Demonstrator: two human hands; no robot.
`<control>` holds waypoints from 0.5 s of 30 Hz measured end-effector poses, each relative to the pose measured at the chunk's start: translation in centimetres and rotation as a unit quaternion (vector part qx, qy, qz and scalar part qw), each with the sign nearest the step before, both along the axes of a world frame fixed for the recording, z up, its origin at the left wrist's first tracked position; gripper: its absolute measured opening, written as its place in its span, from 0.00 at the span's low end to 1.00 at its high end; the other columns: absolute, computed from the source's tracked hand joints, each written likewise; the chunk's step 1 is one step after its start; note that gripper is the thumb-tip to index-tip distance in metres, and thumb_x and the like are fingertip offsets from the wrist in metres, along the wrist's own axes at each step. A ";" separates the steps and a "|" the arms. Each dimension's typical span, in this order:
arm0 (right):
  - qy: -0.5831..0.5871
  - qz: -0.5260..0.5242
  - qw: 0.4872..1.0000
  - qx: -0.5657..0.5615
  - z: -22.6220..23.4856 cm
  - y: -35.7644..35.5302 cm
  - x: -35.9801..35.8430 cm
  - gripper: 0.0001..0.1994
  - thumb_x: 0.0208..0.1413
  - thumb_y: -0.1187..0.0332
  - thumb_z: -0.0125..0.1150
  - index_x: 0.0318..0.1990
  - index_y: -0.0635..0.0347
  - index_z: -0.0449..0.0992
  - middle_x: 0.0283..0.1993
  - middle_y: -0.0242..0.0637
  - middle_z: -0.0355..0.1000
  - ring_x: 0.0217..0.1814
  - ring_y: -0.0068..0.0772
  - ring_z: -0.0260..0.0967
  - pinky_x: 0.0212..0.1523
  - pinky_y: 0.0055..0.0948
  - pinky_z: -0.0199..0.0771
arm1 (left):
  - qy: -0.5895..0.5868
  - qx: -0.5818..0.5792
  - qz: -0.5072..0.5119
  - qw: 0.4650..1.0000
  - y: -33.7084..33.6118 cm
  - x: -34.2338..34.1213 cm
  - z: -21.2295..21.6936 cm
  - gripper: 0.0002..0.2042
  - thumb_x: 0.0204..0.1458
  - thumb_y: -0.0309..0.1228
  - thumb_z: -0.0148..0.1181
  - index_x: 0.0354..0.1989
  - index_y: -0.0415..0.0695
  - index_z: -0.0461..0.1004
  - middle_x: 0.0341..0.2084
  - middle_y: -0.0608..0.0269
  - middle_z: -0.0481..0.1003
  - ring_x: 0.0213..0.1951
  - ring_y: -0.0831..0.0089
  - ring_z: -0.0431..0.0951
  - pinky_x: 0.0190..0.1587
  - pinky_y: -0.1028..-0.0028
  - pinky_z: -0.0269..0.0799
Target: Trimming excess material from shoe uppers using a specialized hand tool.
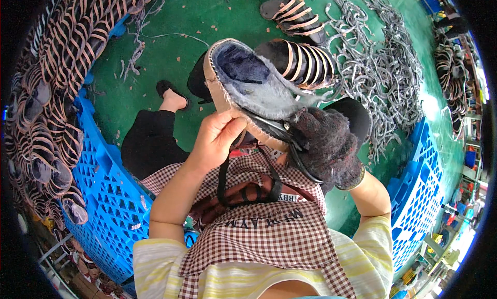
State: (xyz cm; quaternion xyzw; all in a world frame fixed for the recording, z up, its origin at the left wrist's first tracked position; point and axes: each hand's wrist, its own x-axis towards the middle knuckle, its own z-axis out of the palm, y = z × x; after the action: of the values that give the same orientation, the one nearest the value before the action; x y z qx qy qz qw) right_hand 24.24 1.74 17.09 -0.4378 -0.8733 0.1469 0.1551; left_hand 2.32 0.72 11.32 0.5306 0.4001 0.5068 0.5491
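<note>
The green floor [176,45] lies open straight ahead, hemmed by a blue crate [111,195] at the left, a second blue crate [419,195] at the right, and a grey heap of strap pieces [383,66] spreading across the upper right; two strapped sandals [295,17] lie on the floor above; many more hang in a stack [52,92] along the left edge, too many to count. One sandal sole [248,81] is held up at chest height over the checked apron [269,221], underside up, tan-rimmed with a fuzzy grey-blue face; a black strap [274,128] runs along its lower edge. The bare left hand [217,138] pinches the sole's lower rim; the right hand [326,144], in a dark knitted glove, is closed on the strap end.
</note>
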 end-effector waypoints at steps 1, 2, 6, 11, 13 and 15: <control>0.082 0.006 0.996 0.018 -0.6 -0.2 0.5 0.27 0.29 0.52 0.69 0.36 0.62 0.73 0.22 0.39 0.68 0.23 0.44 0.68 0.24 0.35 0.66 | 0.020 0.000 -0.009 1.000 -0.1 -0.4 0.0 0.06 0.55 0.26 0.49 0.35 0.36 0.71 0.19 0.76 0.66 0.22 0.88 0.60 0.24 0.83 0.57; 0.082 0.006 0.996 0.021 -1.1 -0.3 0.8 0.27 0.29 0.52 0.69 0.36 0.62 0.73 0.22 0.39 0.68 0.23 0.44 0.68 0.24 0.35 0.66 | 0.041 0.001 -0.018 0.999 -0.2 -0.7 -0.1 0.06 0.55 0.25 0.49 0.34 0.35 0.71 0.18 0.75 0.66 0.21 0.88 0.61 0.23 0.83 0.57; 0.045 -0.001 0.999 0.019 -1.1 -0.1 0.6 0.30 0.29 0.51 0.70 0.39 0.63 0.73 0.25 0.41 0.70 0.25 0.46 0.69 0.25 0.35 0.68 | 0.092 0.048 -0.016 0.994 -0.2 -0.3 0.5 0.06 0.55 0.26 0.50 0.31 0.35 0.71 0.16 0.73 0.64 0.20 0.87 0.61 0.22 0.82 0.56; 0.022 -0.010 1.000 0.020 0.5 0.3 -0.6 0.27 0.29 0.54 0.70 0.39 0.59 0.73 0.30 0.45 0.70 0.29 0.49 0.69 0.26 0.39 0.66 | 0.170 0.157 -0.006 0.973 0.0 0.2 0.0 0.04 0.49 0.27 0.54 0.28 0.39 0.72 0.17 0.61 0.70 0.21 0.69 0.71 0.24 0.71 0.64; 0.040 0.008 0.998 -0.057 0.7 0.4 -0.4 0.29 0.29 0.54 0.70 0.42 0.58 0.72 0.27 0.44 0.70 0.30 0.49 0.70 0.30 0.37 0.69 | 0.179 0.144 -0.027 0.973 -0.1 -0.3 0.7 0.05 0.49 0.27 0.54 0.28 0.39 0.72 0.17 0.61 0.70 0.21 0.69 0.71 0.24 0.71 0.64; 0.081 0.029 0.995 -0.043 -0.6 0.6 1.1 0.30 0.29 0.54 0.71 0.43 0.58 0.73 0.28 0.43 0.71 0.30 0.48 0.71 0.31 0.36 0.70 | 0.187 0.130 -0.046 0.973 -0.2 -0.8 0.8 0.05 0.50 0.27 0.55 0.28 0.38 0.72 0.18 0.61 0.70 0.22 0.69 0.72 0.25 0.72 0.65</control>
State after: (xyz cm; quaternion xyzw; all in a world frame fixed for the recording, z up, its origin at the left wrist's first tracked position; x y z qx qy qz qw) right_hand 25.36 2.38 16.51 -0.4048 -0.8632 0.2242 0.2020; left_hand 1.56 0.54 12.10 0.7010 0.4015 0.4203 0.4132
